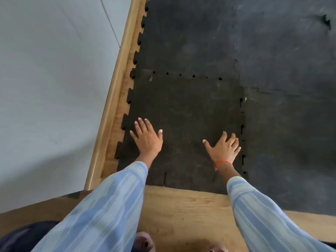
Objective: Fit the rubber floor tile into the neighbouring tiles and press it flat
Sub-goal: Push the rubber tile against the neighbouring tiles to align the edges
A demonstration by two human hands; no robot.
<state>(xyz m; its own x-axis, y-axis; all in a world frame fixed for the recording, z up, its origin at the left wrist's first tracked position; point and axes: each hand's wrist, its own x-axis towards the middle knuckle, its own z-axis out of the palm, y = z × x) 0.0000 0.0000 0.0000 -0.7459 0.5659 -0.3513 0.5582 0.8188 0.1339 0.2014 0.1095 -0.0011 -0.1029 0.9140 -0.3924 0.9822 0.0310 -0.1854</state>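
Note:
A dark rubber floor tile (183, 110) with jigsaw edges lies on the floor in front of me. Its far edge meets a neighbouring tile (189, 40), with small gaps showing along the seam. Its right edge meets another neighbouring tile (283, 142), also with small gaps in the seam. My left hand (148, 138) lies flat, fingers spread, on the tile's near left part. My right hand (224, 149) lies flat, fingers spread, near the right seam. Neither hand holds anything.
A grey wall (51, 73) runs along the left, with a wooden skirting board (116, 91) at its foot. Bare wooden floor (185, 211) shows in front of the tile's near edge and in a narrow strip beside its toothed left edge.

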